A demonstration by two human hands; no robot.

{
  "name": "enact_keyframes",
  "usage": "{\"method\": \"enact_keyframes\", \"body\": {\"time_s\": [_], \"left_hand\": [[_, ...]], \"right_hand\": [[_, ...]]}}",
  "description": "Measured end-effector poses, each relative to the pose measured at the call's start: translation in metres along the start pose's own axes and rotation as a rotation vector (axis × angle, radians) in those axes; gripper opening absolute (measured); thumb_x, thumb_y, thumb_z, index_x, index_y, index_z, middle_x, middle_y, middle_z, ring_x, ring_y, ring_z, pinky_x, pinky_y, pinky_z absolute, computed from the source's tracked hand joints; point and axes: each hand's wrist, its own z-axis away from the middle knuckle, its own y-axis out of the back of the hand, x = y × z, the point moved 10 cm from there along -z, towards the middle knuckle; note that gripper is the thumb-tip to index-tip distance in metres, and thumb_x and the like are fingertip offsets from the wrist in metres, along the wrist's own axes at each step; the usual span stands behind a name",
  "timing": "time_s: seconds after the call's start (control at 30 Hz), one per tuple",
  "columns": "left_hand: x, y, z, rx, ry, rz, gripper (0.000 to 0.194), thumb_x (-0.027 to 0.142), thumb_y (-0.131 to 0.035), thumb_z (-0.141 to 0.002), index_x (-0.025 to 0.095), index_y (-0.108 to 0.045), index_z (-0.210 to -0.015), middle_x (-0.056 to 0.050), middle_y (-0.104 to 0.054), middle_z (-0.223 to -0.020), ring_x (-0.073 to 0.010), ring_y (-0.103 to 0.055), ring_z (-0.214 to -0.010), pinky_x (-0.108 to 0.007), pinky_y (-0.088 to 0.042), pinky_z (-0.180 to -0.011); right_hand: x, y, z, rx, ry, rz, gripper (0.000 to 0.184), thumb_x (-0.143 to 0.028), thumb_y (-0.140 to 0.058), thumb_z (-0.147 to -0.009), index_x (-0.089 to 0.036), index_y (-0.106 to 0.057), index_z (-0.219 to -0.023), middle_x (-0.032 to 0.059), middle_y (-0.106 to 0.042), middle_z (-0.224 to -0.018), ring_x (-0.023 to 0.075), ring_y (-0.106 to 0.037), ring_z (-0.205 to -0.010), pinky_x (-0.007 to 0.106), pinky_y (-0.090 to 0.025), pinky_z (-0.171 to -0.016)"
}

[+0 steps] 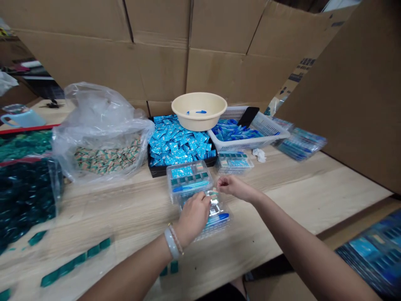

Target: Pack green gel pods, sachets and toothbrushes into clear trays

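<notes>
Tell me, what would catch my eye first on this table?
The bright blue sachets in a black tray stand out most, at the back of the wooden table, with a cream basin behind them. Closer in, the left hand rests on a clear plastic box, and the right hand sits just beside it.

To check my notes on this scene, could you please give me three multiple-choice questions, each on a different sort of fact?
1. Where is the white plastic basket relative to the black tray of blue sachets?
A) Left of it
B) Right of it
C) Inside it

2. How many bracelets are on the left wrist?
A) One
B) Two
C) Four

3. What is the left hand doing?
A) Resting on a clear plastic case
B) Lifted clear of everything
C) Reaching inside the basket

Answers:
1. B, the basket sits to the tray's right.
2. B, a pale bangle and a beaded strand show.
3. A, the hand lies over the case.
</notes>
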Motion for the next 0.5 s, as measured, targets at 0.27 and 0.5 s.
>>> {"method": "enact_keyframes", "body": {"time_s": [0.27, 0.5], "left_hand": [[-0.001, -0.007, -0.002, -0.054, -0.019, -0.071, 0.03, 0.019, -0.031, -0.086, 0.021, -0.05, -0.108, -0.006, -0.052, -0.09, -0.018, -0.051, -0.086, -0.031, -0.044, -0.075], [0.0, -0.008, -0.002, -0.053, -0.045, -0.097, 0.032, 0.017, -0.032, -0.084, 0.023, -0.047, -0.112, -0.006, -0.05, -0.092, -0.0182, -0.051, -0.085, -0.031, -0.045, -0.073]], "right_hand": [[-0.002, -0.017, -0.017, -0.154, 0.022, 0.243, 0.012, -0.005, -0.048, -0.055, -0.013, -0.057, -0.053, -0.0028, -0.053, -0.05, 0.0093, -0.045, -0.052, 0.021, -0.033, -0.052], [-0.011, -0.024, -0.016, -0.305, 0.07, 0.298, 0.016, -0.005, -0.046, -0.056, -0.013, -0.059, -0.054, -0.0036, -0.052, -0.049, 0.0089, -0.044, -0.05, 0.021, -0.032, -0.051]]}}
